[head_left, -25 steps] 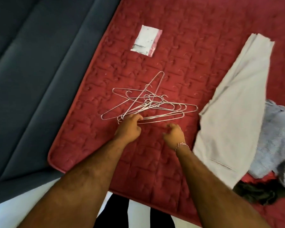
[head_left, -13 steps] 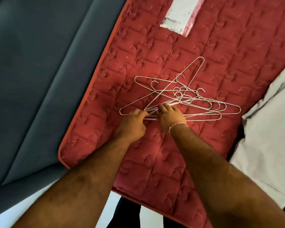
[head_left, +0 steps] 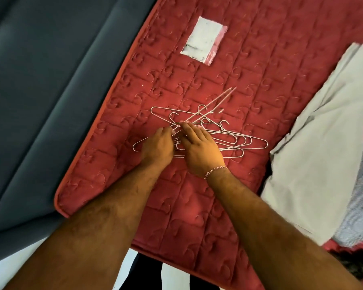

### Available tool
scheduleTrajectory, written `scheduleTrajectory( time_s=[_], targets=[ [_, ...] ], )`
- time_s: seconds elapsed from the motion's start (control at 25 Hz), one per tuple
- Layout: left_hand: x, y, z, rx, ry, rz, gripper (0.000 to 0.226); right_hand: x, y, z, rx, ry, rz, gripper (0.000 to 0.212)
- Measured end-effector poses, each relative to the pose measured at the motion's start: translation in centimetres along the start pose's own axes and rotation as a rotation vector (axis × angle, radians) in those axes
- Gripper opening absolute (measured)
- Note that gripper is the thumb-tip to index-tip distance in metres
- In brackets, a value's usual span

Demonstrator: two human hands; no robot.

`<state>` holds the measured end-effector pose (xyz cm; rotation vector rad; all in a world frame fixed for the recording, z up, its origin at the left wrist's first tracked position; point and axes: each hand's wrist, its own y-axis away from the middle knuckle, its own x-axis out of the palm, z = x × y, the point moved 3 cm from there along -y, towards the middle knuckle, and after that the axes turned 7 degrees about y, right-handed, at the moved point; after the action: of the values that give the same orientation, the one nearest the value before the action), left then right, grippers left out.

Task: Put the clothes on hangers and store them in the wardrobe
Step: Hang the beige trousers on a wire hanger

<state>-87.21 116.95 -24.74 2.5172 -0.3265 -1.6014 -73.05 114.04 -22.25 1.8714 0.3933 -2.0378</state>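
Here, at the left, a grey sofa (head_left: 40, 101) borders the red quilted mattress (head_left: 197, 206). The left hand (head_left: 157, 146) lies over the tangled heap of wire hangers (head_left: 228, 139), its fingers curled down onto the wires; whether it grips one cannot be told. Just beside it the right hand (head_left: 199, 149) rests on the same heap, fingers fairly straight and together, the hangers spreading out beyond it. Farther right lies a pale grey garment (head_left: 323, 153), with a striped cloth (head_left: 362, 206) at the edge.
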Motion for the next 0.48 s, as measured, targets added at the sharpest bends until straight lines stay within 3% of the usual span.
scheduleTrajectory(
  time_s=[0.08, 0.2, 0.36, 0.48],
  targets=[
    [0.2, 1.0, -1.1, 0.028, 0.181, 0.009, 0.016, -1.1, 3.3, -1.3, 0.143, -0.053, -0.035, 0.064],
    [2.7, 3.8, -3.2, 0.018, 0.353, 0.302, 0.015, -1.5, 10.9, -3.4, 0.413, -0.169, -0.082, 0.070],
    [10.8, 11.5, -10.2, 0.124, 0.219, 0.712, 0.019, 0.1, 27.2, -6.4, 0.793, -0.245, -0.015, 0.066],
    [16.9, 17.6, -15.6, 0.214, 0.143, 0.876, 0.021, 2.9, 39.0, -7.7, 1.091, -0.326, 0.084, 0.064]
  ],
)
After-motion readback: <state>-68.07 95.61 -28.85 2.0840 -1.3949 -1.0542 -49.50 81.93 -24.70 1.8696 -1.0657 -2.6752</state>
